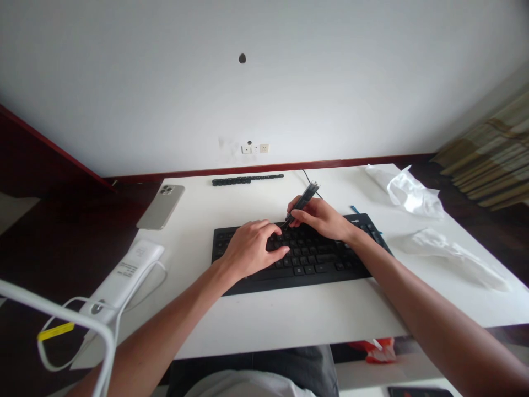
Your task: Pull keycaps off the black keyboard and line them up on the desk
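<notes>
A black keyboard [248,285] lies across the white table in front of me. My right hand [316,215] is closed around a dark keycap puller [306,197], held tilted over the upper middle keys. Its thin wire end points down at the keys, but the exact contact is too small to make out. Over the left middle of the keyboard rests my left hand [256,248], thumb and index finger spread apart, with nothing between them. The index fingertip is close to the puller's wire end. Black keycaps [248,179] stand lined up in rows at the table's back edge.
A phone [162,207] lies face down at the left, near a white power strip [130,270] with a looping cable. Crumpled clear plastic bags [407,190] lie at the right. A blue stick-like item [354,209] pokes out behind the keyboard. Wall sockets [255,149] sit beyond the table.
</notes>
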Demonstrator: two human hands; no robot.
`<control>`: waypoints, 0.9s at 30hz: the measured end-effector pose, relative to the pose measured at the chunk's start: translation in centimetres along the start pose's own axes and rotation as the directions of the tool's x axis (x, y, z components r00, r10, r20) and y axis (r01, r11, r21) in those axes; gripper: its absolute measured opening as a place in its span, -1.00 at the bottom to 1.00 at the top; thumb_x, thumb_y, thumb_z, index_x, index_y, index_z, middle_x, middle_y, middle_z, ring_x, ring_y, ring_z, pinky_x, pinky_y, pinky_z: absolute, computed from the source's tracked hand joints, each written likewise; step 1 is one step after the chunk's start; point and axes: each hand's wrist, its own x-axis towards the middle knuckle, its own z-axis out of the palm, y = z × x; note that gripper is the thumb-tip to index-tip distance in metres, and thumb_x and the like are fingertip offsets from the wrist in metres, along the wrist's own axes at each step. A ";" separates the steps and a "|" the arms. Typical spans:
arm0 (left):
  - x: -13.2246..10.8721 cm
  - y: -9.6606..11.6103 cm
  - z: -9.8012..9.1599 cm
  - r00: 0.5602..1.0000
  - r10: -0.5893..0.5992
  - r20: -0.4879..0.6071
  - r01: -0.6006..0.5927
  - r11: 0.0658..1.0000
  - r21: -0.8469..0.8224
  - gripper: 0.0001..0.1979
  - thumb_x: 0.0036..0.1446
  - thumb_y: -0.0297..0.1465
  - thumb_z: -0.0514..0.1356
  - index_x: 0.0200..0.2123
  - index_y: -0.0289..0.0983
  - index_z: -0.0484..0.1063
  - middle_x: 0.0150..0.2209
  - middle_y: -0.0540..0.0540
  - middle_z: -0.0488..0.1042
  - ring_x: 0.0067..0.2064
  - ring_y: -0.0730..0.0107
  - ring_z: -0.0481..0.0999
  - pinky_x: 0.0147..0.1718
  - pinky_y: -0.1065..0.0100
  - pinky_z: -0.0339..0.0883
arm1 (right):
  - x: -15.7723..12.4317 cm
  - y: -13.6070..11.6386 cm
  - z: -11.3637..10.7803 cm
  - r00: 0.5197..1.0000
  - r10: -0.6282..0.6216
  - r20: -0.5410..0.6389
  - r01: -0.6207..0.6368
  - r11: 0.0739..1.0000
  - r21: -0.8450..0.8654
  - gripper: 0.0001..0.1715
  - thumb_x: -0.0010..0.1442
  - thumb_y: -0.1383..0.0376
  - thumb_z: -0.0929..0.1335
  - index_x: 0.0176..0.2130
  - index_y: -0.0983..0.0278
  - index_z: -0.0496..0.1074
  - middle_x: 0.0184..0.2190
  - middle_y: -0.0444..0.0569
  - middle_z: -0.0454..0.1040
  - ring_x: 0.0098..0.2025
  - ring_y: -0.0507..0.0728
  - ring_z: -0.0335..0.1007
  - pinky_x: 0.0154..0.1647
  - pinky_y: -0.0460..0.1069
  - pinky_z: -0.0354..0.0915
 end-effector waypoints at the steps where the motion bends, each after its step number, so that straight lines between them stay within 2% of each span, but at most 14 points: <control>1: 0.0 0.0 0.0 1.000 0.003 -0.002 -0.003 1.000 0.004 -0.74 0.25 -0.19 0.34 -0.08 -0.20 0.55 -0.16 -0.05 0.62 -0.17 0.22 0.61 -0.12 0.19 0.46 | 0.0 0.0 0.1 1.000 0.009 0.008 -0.009 1.000 0.014 -0.58 0.38 -0.01 0.40 -0.07 0.31 0.46 -0.28 0.00 0.59 -0.23 0.17 0.61 -0.15 0.06 0.51; 8: 0.0 0.1 0.0 1.000 0.024 -0.008 -0.024 1.000 0.012 -0.82 0.30 -0.28 0.28 -0.09 -0.21 0.54 -0.17 -0.05 0.62 -0.21 0.26 0.60 -0.17 0.23 0.46 | -0.3 -0.5 0.7 0.995 0.014 0.101 -0.018 0.999 0.037 -0.48 0.42 -0.08 0.34 -0.03 0.33 0.48 -0.19 0.10 0.65 -0.11 0.22 0.64 -0.03 0.12 0.54; 13: 0.0 0.3 -0.6 0.999 0.007 -0.044 -0.007 1.000 0.007 -0.84 0.26 -0.33 0.29 -0.10 -0.20 0.48 -0.22 -0.01 0.60 -0.26 0.33 0.58 -0.27 0.31 0.42 | -0.3 0.0 0.9 0.997 0.013 0.072 -0.017 0.998 0.067 -0.47 0.42 -0.10 0.33 0.00 0.30 0.45 -0.23 0.06 0.65 -0.16 0.20 0.64 -0.06 0.12 0.56; 16: 0.0 0.3 -0.7 1.000 -0.001 -0.022 0.001 1.000 0.017 -0.88 0.27 -0.30 0.31 -0.17 -0.19 0.50 -0.23 0.00 0.60 -0.27 0.34 0.58 -0.26 0.31 0.41 | -0.3 0.2 1.0 0.998 0.013 0.058 -0.016 0.998 0.058 -0.47 0.42 -0.11 0.33 -0.02 0.30 0.45 -0.24 0.06 0.64 -0.19 0.19 0.63 -0.10 0.10 0.56; 18: 0.0 0.3 -0.7 1.000 0.002 0.002 -0.002 0.999 0.032 -0.81 0.26 -0.23 0.34 -0.15 -0.19 0.51 -0.21 0.00 0.61 -0.24 0.31 0.59 -0.21 0.28 0.43 | -0.2 0.2 1.1 0.999 0.013 0.033 -0.014 0.999 0.030 -0.48 0.42 -0.11 0.32 -0.05 0.29 0.46 -0.26 0.04 0.62 -0.21 0.17 0.62 -0.14 0.07 0.56; 21: -0.2 0.5 -0.4 1.000 0.013 0.017 -0.014 0.998 0.068 -0.59 0.20 -0.07 0.39 -0.04 -0.20 0.49 -0.13 -0.05 0.61 -0.15 0.21 0.60 -0.10 0.20 0.44 | -0.2 0.1 1.2 1.000 0.010 0.003 -0.010 1.000 0.010 -0.50 0.43 -0.10 0.32 -0.06 0.28 0.47 -0.22 0.04 0.61 -0.22 0.16 0.60 -0.20 0.05 0.55; 24: -0.6 0.9 -0.3 0.999 0.033 0.042 -0.038 0.993 0.109 -0.41 0.12 0.07 0.39 0.01 -0.23 0.47 -0.07 -0.10 0.59 -0.05 0.10 0.59 0.00 0.10 0.42 | -0.1 0.0 1.2 1.000 0.003 0.005 -0.003 0.999 0.050 -0.50 0.42 -0.09 0.34 -0.04 0.29 0.49 -0.08 0.09 0.59 -0.17 0.16 0.59 -0.19 0.03 0.56; 27: -0.9 1.3 -0.1 0.997 0.036 0.073 -0.047 0.987 0.153 -0.23 -0.02 0.17 0.43 0.05 -0.26 0.43 -0.04 -0.16 0.55 -0.01 0.00 0.56 0.03 0.03 0.39 | 0.0 0.0 0.9 1.000 0.011 0.019 -0.013 0.995 0.098 -0.49 0.41 -0.09 0.35 -0.05 0.30 0.51 -0.06 0.10 0.59 -0.13 0.16 0.59 -0.16 0.03 0.56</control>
